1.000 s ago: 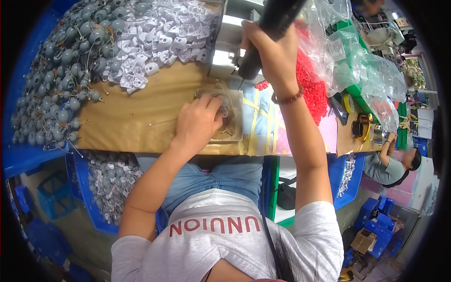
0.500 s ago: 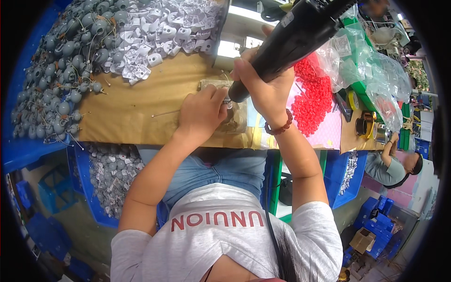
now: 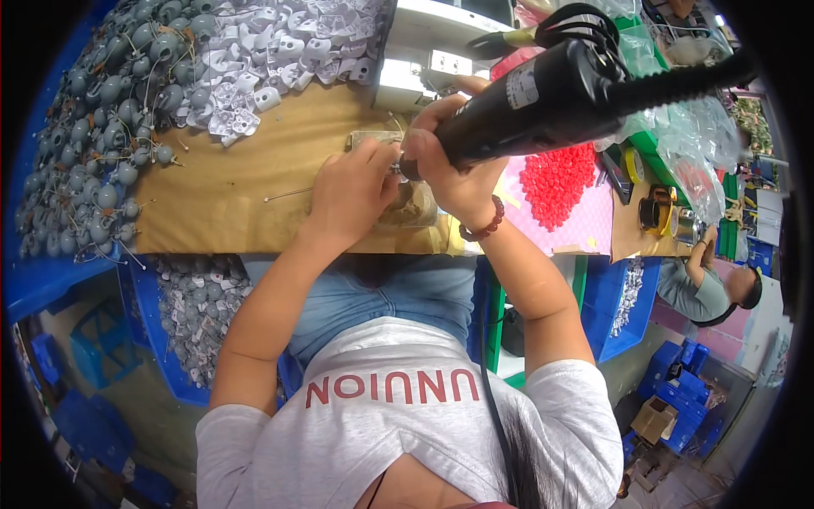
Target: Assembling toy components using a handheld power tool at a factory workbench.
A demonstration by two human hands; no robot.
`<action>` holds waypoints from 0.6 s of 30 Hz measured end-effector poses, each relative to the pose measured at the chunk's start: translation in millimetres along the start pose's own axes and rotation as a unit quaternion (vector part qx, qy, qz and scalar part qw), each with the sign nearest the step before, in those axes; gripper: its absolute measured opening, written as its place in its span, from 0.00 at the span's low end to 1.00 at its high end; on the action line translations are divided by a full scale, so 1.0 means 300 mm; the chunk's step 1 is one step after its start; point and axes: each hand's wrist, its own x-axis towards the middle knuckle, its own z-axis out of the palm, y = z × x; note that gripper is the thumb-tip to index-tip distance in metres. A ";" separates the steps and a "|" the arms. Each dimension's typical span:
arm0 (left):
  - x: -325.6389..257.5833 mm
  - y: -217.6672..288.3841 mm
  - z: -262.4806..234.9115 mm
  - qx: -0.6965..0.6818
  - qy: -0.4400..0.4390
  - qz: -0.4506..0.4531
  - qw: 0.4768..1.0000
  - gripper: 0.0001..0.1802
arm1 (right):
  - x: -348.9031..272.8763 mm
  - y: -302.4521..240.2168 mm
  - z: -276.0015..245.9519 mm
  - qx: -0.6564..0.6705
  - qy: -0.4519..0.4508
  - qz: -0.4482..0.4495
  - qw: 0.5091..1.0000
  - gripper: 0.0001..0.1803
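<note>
My right hand (image 3: 454, 174) is wrapped round a black electric screwdriver (image 3: 526, 106), which is tilted with its nose down to the left. That nose meets the fingertips of my left hand (image 3: 352, 191). The left fingers are closed in a pinch over a small piece, mostly hidden beneath them. Both hands work above a low, tape-covered block (image 3: 415, 212) near the table's front edge. A thin wire (image 3: 292, 194) with a pale end sticks out to the left from under my left hand.
Grey ball-shaped parts with wires (image 3: 102, 127) pile up at the left, white plastic parts (image 3: 280, 59) behind. Small red pieces (image 3: 560, 182) lie on a pink sheet at right, near yellow tape (image 3: 633, 164) and clear bags (image 3: 687, 153). A co-worker (image 3: 699, 284) is far right.
The screwdriver has tipped over to a flatter slant, its back end swinging down and rightward. Both hands stay together, and the whole view has shifted slightly.
</note>
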 end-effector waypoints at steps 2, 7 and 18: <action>0.002 0.002 -0.007 -0.008 -0.003 -0.001 1.000 0.17 | -0.001 0.001 -0.013 -0.074 -0.043 -0.061 0.994 0.33; 0.002 0.004 -0.010 -0.039 -0.014 -0.024 0.999 0.15 | -0.022 -0.006 0.010 -0.049 -0.006 -0.019 0.999 0.32; 0.003 0.023 -0.025 -0.004 -0.042 -0.085 0.995 0.21 | 0.062 -0.043 -0.032 0.068 0.064 0.081 0.992 0.24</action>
